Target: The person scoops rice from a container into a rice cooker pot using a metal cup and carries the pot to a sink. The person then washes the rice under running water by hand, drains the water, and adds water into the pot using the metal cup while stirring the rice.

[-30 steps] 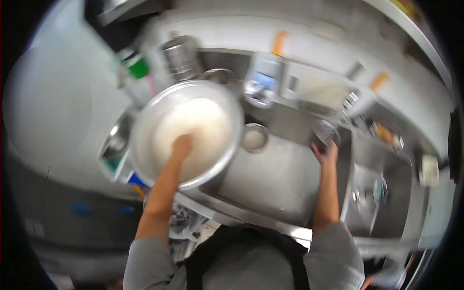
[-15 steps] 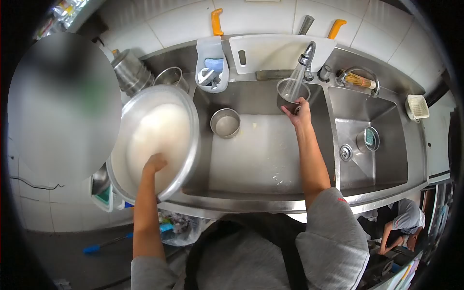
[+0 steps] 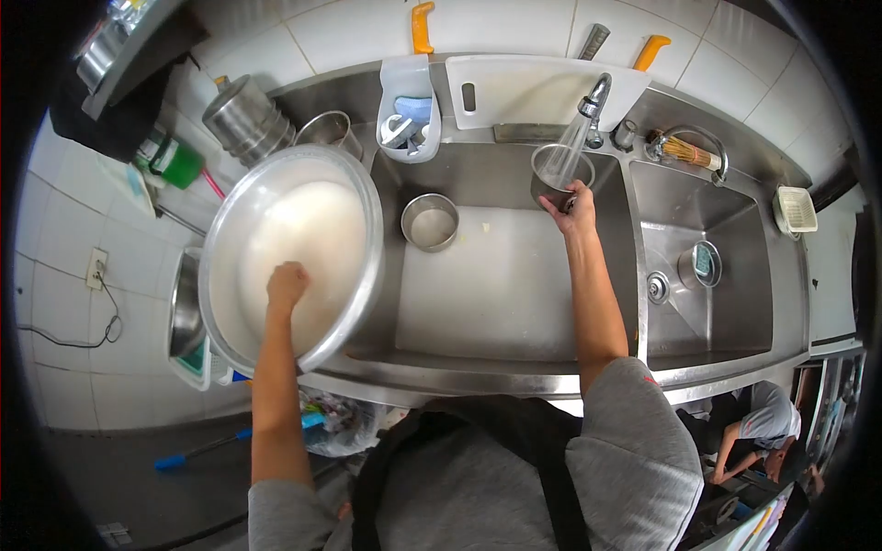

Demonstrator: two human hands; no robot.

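My left hand (image 3: 288,285) is inside a large metal bowl (image 3: 375,230) of cloudy white liquid (image 3: 308,220). Its fingers look curled into a fist; whatever they may hold is hidden. With my right hand (image 3: 573,208) I grip a round metal pot (image 3: 544,191) by its near side. Water streams from the faucet (image 3: 593,99) into this pot, above the right part of the large sink (image 3: 487,349). A second round metal pot (image 3: 430,223) sits in the sink, on a pale flat board (image 3: 496,294).
The smaller sink (image 3: 675,312) at right holds a metal cup (image 3: 696,266) with a green sponge. Behind the large sink stand a white cutting board (image 3: 524,87) and a plastic caddy (image 3: 409,110). More metal pots (image 3: 246,119) stand at back left. Another person (image 3: 763,418) is at lower right.
The view has shifted a little, and a grey blur at left is gone. My left hand has moved slightly up in the bowl. My right hand keeps the pot under the running water.
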